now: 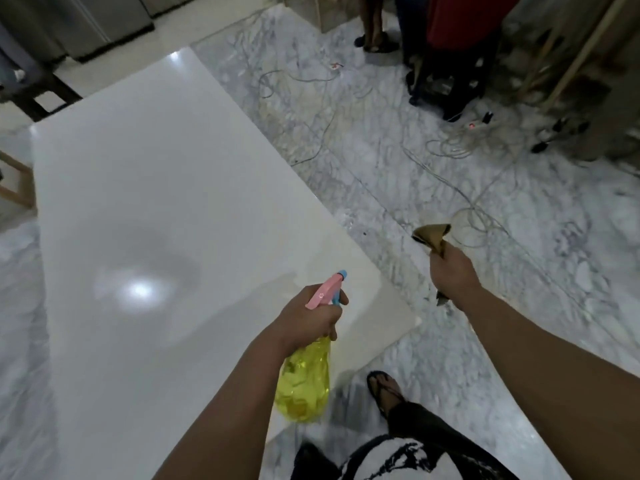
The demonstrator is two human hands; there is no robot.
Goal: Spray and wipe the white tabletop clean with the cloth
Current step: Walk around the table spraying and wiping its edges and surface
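Observation:
The white tabletop [156, 202] fills the left and middle of the view, glossy with a bright light reflection. My left hand [308, 318] grips a spray bottle [304, 382] with a yellow see-through body and a pink and blue head, held over the table's near right corner with the nozzle pointing away from me. My right hand [453, 278] is off the table's right edge, over the floor, and holds a bunched brown cloth [434, 239] that sticks up out of the fist.
Marble floor [450, 202] with several loose cables lies right of the table. People's legs [375, 26] and dark equipment [446, 88] stand at the back right. A wooden stool [17, 181] is at the left edge. My sandalled foot [382, 389] is near the table corner.

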